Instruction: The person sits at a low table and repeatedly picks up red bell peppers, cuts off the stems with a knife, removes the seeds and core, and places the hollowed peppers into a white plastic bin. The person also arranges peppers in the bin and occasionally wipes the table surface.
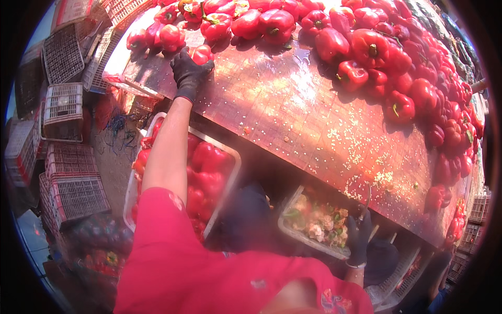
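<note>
My left hand [191, 73], in a dark glove, reaches to the far left of the table [251, 102] and rests its fingers around a red bell pepper [201, 54]. Beside that pepper sit more red bell peppers [171, 38]. At the table's near edge, my right hand [359, 233], also dark-gloved, holds a thin curved metal blade [368, 198] pointing up. Left of the right hand is a crate [288, 231] of pepper cores and green stems [323, 223]. Pale seeds [355, 145] are scattered over the tabletop.
Below my left arm stands a white crate [236, 157] full of red peppers [210, 168]. A large heap of red peppers [423, 94] lines the table's far and right sides. Empty plastic crates [78, 196] are stacked at the left. Another crate [400, 274] stands at the lower right.
</note>
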`<action>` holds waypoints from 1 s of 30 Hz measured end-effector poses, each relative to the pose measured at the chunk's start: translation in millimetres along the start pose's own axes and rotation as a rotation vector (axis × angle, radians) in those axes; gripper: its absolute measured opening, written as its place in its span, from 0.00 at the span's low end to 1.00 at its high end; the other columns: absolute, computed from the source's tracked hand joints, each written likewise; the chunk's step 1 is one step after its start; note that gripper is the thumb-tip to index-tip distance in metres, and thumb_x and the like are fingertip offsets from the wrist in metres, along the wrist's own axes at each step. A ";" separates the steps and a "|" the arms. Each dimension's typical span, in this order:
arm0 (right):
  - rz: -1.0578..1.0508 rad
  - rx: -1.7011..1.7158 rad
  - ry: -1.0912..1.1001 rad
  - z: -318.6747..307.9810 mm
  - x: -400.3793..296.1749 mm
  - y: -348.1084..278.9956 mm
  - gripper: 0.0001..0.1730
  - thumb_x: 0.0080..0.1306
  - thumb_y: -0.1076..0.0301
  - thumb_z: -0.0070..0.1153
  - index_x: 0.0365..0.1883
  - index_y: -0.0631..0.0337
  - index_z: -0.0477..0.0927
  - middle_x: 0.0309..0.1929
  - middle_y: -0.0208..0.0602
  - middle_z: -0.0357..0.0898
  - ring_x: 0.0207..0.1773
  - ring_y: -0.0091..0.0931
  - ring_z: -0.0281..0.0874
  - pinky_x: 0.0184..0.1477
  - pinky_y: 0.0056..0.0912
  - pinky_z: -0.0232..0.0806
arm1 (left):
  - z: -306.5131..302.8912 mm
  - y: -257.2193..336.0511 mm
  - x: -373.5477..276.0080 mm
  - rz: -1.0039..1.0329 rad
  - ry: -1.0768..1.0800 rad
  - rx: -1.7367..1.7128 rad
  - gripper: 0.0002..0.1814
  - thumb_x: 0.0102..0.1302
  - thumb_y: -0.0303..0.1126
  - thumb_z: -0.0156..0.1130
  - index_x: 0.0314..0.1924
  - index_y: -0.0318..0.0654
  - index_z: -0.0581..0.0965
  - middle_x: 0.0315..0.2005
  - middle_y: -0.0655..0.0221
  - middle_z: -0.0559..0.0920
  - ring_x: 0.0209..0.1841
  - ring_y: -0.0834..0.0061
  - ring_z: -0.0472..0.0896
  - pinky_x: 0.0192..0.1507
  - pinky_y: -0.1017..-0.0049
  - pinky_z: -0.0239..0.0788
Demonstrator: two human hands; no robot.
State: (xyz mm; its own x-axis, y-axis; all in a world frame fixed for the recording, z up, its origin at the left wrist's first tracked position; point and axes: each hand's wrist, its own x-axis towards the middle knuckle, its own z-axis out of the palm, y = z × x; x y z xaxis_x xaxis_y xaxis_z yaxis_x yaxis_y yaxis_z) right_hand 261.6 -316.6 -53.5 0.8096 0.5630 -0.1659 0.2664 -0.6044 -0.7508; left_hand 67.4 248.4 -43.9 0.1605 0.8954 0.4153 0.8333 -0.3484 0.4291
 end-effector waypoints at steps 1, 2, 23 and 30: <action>0.071 0.031 -0.033 0.6 3.3 0.5 0.22 0.59 0.70 0.57 0.52 0.66 0.71 0.38 0.34 0.75 0.35 0.22 0.71 0.37 0.26 0.65 | 3.4 2.9 -17.0 0.083 0.022 -0.019 0.45 0.33 0.50 0.73 0.53 0.36 0.71 0.46 0.55 0.76 0.51 0.56 0.72 0.56 0.60 0.62; -0.046 0.024 -0.001 3.0 5.9 -3.5 0.19 0.59 0.70 0.57 0.48 0.66 0.73 0.33 0.34 0.74 0.32 0.22 0.69 0.34 0.26 0.64 | 1.5 16.6 -35.7 0.198 -0.011 -0.115 0.44 0.33 0.49 0.73 0.53 0.36 0.71 0.45 0.56 0.76 0.50 0.56 0.72 0.55 0.60 0.62; -0.507 0.260 0.038 -51.2 16.6 -9.7 0.11 0.68 0.63 0.46 0.36 0.64 0.72 0.25 0.29 0.69 0.25 0.21 0.67 0.27 0.29 0.63 | -10.6 260.7 -345.5 0.462 -0.369 -0.923 0.19 0.59 0.38 0.58 0.44 0.33 0.69 0.45 0.51 0.70 0.51 0.52 0.69 0.53 0.59 0.61; 0.019 0.678 -0.474 -49.7 26.6 -20.0 0.14 0.68 0.60 0.44 0.36 0.63 0.73 0.22 0.30 0.71 0.21 0.20 0.70 0.23 0.24 0.64 | -5.4 264.4 -346.8 0.595 -0.242 -0.824 0.11 0.58 0.30 0.52 0.40 0.31 0.70 0.38 0.51 0.73 0.45 0.53 0.71 0.49 0.59 0.63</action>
State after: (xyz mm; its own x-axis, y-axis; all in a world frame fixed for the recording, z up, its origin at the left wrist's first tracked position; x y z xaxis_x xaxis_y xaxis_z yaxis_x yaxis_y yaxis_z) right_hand 303.8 -317.6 -11.2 0.4644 0.8256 -0.3206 -0.2408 -0.2307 -0.9428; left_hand 229.1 -155.8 -70.2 0.6046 0.5171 0.6058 -0.0189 -0.7511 0.6599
